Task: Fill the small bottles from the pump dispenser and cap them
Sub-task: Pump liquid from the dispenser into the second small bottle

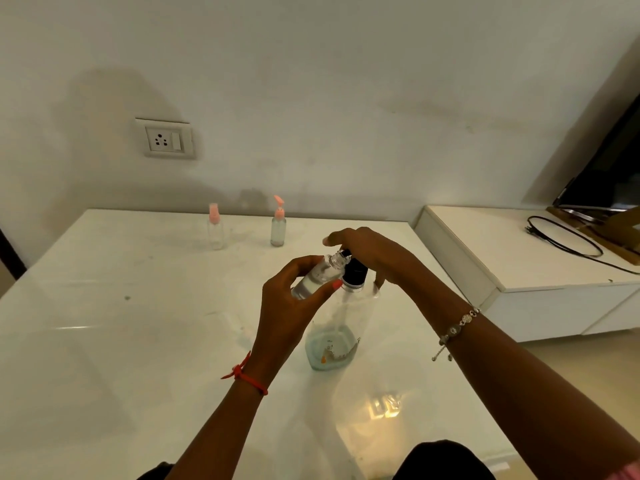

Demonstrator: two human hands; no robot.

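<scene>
1. The left hand [284,306] grips a small clear bottle [318,275], fingers and thumb curled round its body. The bottle is uncapped, lifted off the table [121,341] and tilted.
2. The bottle's open neck points up and right, at the nozzle of the dispenser [343,327].
3. The right hand [374,254] lies on the black pump head [355,271], fingers bent over the top and the thumb down beside the dispenser's shoulder.
4. The dispenser stands upright near the middle of the table, nearer the right edge, with pale liquid low in its base.
5. Two more small bottles stand apart by the far edge: a spray bottle [215,230] and, to its right, a pump bottle [278,230], both pink-topped.
6. A red thread [246,375] circles the left wrist, and a bracelet [457,327] the right.
</scene>
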